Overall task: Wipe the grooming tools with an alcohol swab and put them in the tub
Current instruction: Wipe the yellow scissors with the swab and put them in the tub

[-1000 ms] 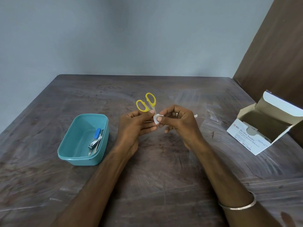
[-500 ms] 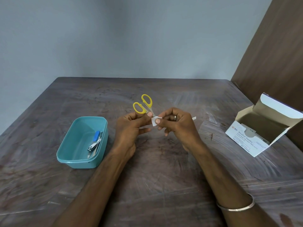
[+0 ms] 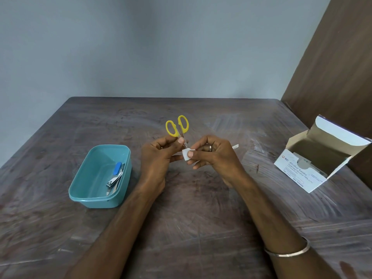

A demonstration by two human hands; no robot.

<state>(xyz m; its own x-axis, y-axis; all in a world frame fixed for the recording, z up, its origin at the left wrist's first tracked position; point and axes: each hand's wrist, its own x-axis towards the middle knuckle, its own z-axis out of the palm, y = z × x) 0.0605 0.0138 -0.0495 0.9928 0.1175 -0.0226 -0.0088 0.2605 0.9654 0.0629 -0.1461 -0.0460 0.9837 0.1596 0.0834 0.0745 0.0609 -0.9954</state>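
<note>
Small scissors [image 3: 177, 125] with yellow handles stand handles-up above the middle of the table. My left hand [image 3: 159, 156] grips them just below the handles, and most of the blades are hidden behind the fingers. My right hand [image 3: 213, 156] pinches a white alcohol swab [image 3: 186, 154] against the lower part of the blades. A teal tub [image 3: 90, 190] sits on the table to the left of my hands. Inside it lie a metal nail clipper [image 3: 113, 181] and a tool with a blue handle [image 3: 117, 168].
An open white box of alcohol swabs [image 3: 302, 174] sits at the right of the dark wooden table [image 3: 191, 228]. A small torn white wrapper [image 3: 235, 146] lies just behind my right hand. A brown panel stands at the far right.
The scissors' handles have turned a little, now more upright. My right hand has slid the swab slightly down along the blades. The tub and box have not moved.
</note>
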